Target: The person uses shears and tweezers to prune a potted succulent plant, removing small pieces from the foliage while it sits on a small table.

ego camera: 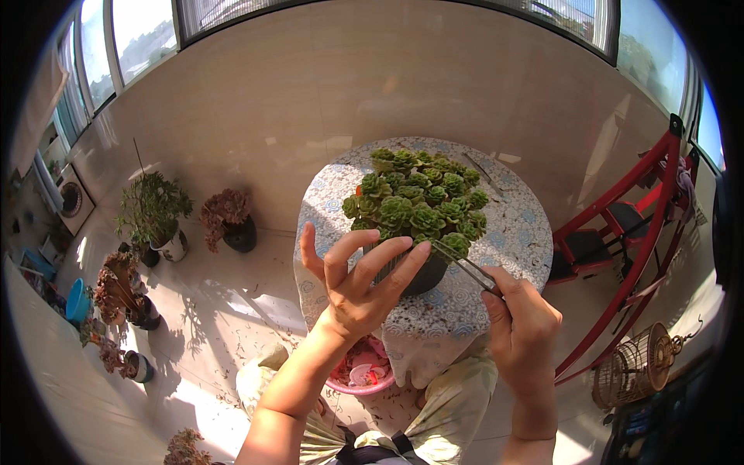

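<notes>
A green rosette succulent point(415, 200) in a dark pot point(427, 279) stands on a round table with a patterned lace cloth point(517, 232). My left hand point(363, 276) is in front of the plant's near left side, fingers spread, fingertips at the lower rosettes; whether they touch a leaf cannot be told. Between the thumb and fingers of my right hand point(520, 322) is a pair of metal tweezers point(471, 268), whose tips reach the near lower rosettes beside my left fingertips. A thin dark stick-like tool point(482, 173) lies at the back right of the cloth.
Under the table's near edge sits a pink basin point(363, 381) holding dried leaves and a small dish. Several potted plants, one a reddish succulent point(226, 215), stand on the floor at left. To the right are a red metal frame point(628, 279) and a birdcage point(630, 366). Dry leaf bits litter the floor.
</notes>
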